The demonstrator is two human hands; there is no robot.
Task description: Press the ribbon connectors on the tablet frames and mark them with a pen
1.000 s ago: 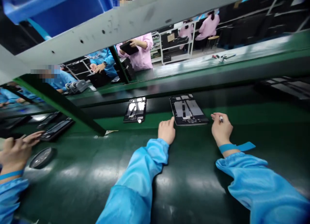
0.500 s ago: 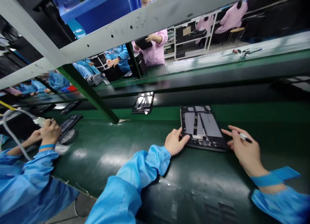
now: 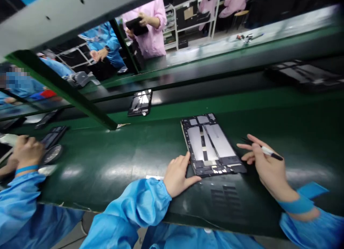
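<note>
This is a factory floor, an electronics assembly workshop. A long green workbench (image 3: 115,184) runs across the near part of the scene, with opened tablet frames (image 3: 208,145) lying along it. Beyond it stands a second green bench (image 3: 215,57). Workers in blue smocks (image 3: 18,195) sit along the line, and a person in a pink smock (image 3: 147,33) stands at the far side holding a tablet (image 3: 137,26). White metal shelves (image 3: 195,17) stand further back, and a blue wrist strap (image 3: 297,205) shows at the near right.
</note>
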